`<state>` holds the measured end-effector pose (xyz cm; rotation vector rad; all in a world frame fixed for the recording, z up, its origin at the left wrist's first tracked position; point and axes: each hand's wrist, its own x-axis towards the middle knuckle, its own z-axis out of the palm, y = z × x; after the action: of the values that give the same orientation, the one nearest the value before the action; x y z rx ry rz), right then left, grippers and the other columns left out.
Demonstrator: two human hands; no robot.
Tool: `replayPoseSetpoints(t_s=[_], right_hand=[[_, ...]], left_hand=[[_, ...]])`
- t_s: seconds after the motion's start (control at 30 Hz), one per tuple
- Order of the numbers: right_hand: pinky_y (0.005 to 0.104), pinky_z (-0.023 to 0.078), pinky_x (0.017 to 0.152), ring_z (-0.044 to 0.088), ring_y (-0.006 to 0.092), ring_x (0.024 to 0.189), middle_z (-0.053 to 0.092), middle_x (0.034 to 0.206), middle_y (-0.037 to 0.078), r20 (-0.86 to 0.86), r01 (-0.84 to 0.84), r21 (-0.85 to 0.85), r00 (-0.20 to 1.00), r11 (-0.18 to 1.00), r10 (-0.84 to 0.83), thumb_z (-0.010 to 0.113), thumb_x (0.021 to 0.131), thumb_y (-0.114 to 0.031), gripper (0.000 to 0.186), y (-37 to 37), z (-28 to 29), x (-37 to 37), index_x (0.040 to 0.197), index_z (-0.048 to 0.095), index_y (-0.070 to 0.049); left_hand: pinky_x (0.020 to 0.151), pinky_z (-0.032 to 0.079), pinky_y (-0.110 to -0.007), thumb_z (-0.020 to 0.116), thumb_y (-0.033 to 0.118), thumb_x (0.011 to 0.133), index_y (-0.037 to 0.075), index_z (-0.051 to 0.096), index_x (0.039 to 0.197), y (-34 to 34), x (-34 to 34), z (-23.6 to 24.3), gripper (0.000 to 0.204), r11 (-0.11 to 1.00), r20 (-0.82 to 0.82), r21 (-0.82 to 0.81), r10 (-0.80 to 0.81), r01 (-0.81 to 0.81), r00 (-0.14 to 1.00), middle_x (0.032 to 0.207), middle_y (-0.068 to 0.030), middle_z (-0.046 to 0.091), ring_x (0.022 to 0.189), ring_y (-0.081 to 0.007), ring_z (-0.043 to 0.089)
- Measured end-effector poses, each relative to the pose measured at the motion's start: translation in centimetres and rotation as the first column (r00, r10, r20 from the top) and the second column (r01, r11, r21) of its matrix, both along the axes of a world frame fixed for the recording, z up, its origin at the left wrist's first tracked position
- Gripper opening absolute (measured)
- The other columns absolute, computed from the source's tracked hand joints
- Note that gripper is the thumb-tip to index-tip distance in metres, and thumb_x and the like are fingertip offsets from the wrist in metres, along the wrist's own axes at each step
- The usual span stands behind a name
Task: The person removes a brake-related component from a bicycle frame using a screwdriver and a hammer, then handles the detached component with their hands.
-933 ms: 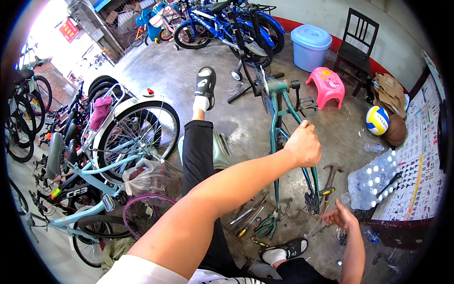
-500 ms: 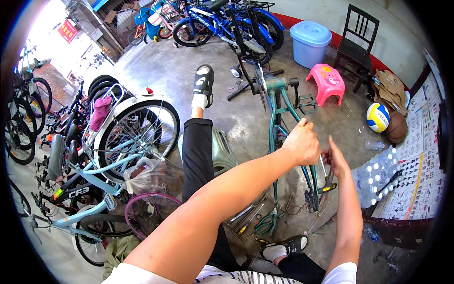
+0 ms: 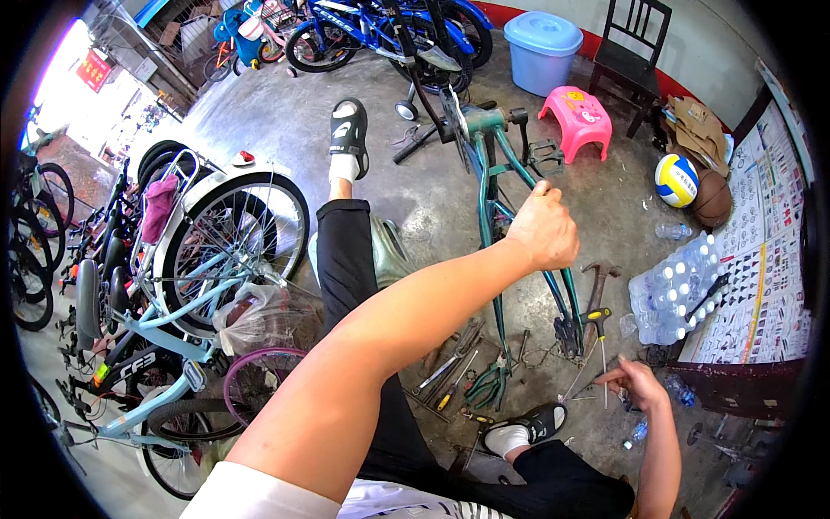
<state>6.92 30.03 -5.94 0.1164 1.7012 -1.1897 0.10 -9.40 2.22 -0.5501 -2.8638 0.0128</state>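
A green bicycle frame stands upside down or tilted in front of me, with a crank and a black pedal at its top end. My left hand is closed round one of its tubes; the fingers' far side is hidden. Lower right, my right hand reaches low over the floor, fingers stretched and apart, nothing visibly held. Beside its fingertips lie a thin metal rod and a screwdriver with a yellow and black handle. A hammer rests just beyond. Pliers with green handles lie below the frame.
Several bicycles, one light blue, crowd the left side. A pink stool, a blue lidded bin and a dark chair stand at the back. Packed water bottles and two balls are on the right.
My right hand has dropped away from the frame, down and toward me, to just above the floor. The left hand keeps its grip on the frame. The whole view has shifted slightly.
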Motion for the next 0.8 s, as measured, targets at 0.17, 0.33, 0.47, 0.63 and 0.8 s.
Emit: replayPoseSetpoints(t_s=[0.17,0.33,0.47,0.63,0.8], right_hand=[[0.0301,0.043,0.066,0.053,0.0147,0.066,0.068,0.074,0.007,0.261,0.056,0.022,0.964,0.998,-0.06,0.031,0.107,-0.065,0.086,-4.2,-12.3,-5.3,0.106,0.077,0.008],[0.0303,0.038,0.054,0.047,0.0124,0.055,0.056,0.063,-0.001,0.126,-0.132,0.06,0.984,0.989,0.124,0.032,0.102,-0.075,0.092,-11.0,-16.8,-14.6,0.096,0.077,0.004],[0.0287,0.035,0.057,0.042,0.01,0.059,0.049,0.064,-0.004,-0.048,0.034,0.0,0.998,0.999,-0.034,0.039,0.103,-0.07,0.081,-17.4,-10.8,-17.6,0.098,0.078,0.0],[0.0276,0.036,0.07,0.043,0.0105,0.069,0.052,0.071,-0.004,-0.292,0.138,-0.254,0.933,0.957,-0.212,0.044,0.104,-0.064,0.072,-17.3,1.8,-15.4,0.096,0.078,-0.002],[0.032,0.041,0.072,0.053,0.0165,0.073,0.073,0.083,0.009,-0.471,-0.092,-0.342,0.878,0.935,-0.086,0.045,0.107,-0.052,0.064,-10.8,9.2,-8.0,0.088,0.076,0.001]], left_hand=[[0.094,0.038,-0.042,0.058,0.03,0.084,0.011,0.075,0.064,0.0,0.1,0.1,0.032,1.0,-0.015,0.013,-0.002,0.002,1.0,0.072,-0.0088,0.07,0.087,-0.0268,0.06],[0.1,0.038,-0.043,0.059,0.029,0.083,0.011,0.074,0.063,0.5,0.1,0.3,0.031,0.999,0.01,0.052,0.0,-0.001,1.0,0.072,-0.0099,0.069,0.088,-0.0281,0.06],[0.102,0.038,-0.044,0.059,0.029,0.084,0.01,0.075,0.064,0.0,0.3,0.0,0.032,0.995,0.005,0.101,0.008,-0.009,1.0,0.075,-0.0099,0.07,0.09,-0.0281,0.061],[0.101,0.037,-0.043,0.058,0.031,0.086,0.011,0.076,0.068,0.3,-0.2,0.1,0.033,1.0,0.011,0.018,0.022,-0.022,1.0,0.078,-0.0088,0.072,0.091,-0.027,0.061],[0.095,0.038,-0.042,0.057,0.031,0.086,0.011,0.076,0.068,-0.7,0.5,0.0,0.033,0.999,0.031,-0.015,0.047,-0.047,0.998,0.077,-0.0079,0.072,0.089,-0.0264,0.061]])
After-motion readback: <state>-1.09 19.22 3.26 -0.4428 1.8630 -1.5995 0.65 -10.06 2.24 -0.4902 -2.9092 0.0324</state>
